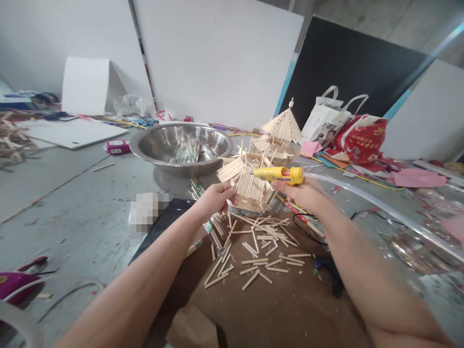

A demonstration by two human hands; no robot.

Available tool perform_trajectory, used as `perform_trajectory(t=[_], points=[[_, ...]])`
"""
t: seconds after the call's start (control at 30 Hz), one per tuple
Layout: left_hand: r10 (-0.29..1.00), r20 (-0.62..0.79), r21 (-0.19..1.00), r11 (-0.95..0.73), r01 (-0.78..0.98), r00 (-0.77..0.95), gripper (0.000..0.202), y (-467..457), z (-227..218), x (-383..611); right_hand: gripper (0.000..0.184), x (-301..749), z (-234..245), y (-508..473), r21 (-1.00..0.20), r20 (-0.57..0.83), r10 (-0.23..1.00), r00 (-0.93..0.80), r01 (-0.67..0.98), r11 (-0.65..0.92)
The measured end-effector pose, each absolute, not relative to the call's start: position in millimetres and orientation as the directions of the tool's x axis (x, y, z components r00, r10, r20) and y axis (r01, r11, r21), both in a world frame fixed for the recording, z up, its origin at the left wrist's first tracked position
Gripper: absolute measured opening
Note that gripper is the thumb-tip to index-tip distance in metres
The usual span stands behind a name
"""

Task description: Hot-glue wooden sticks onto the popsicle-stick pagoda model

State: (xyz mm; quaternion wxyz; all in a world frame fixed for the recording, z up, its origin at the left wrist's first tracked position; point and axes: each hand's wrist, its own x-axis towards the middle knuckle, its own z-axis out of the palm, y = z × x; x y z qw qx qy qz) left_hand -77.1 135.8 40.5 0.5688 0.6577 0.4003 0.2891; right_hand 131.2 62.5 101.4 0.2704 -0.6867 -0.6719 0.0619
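A small house model of wooden sticks (pixel 250 186) stands at the far edge of a brown cardboard sheet (pixel 290 299). My left hand (pixel 214 197) is closed against the model's left side, gripping it. My right hand (pixel 302 191) is closed on a yellow glue gun (pixel 277 174), whose tip points left at the model's roof. A clear glue stick (pixel 380 208) trails from the gun's back to the right. Several loose cut sticks (pixel 253 251) lie scattered on the cardboard below both hands.
A steel bowl (pixel 152 145) with packed sticks sits behind at left. A taller stick pagoda (pixel 281 130) stands behind the model. A white bag (pixel 324 118), a red bag (pixel 358 137) and coloured paper lie at right. White and black boards lean on the wall.
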Motion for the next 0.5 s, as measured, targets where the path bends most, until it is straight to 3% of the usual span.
perform_trajectory(t=[0.1,0.5], points=[[0.853,-0.070,0.978,-0.043,0.203,0.517,0.021,137,40,-78,0.040,123,108,68,-0.455,0.228,0.971,0.069,0.889,0.044],[0.736,-0.133,0.881,-0.219,0.420,0.664,0.027,141,65,-102,0.039,115,111,78,-0.467,0.264,0.964,0.033,0.879,0.098]])
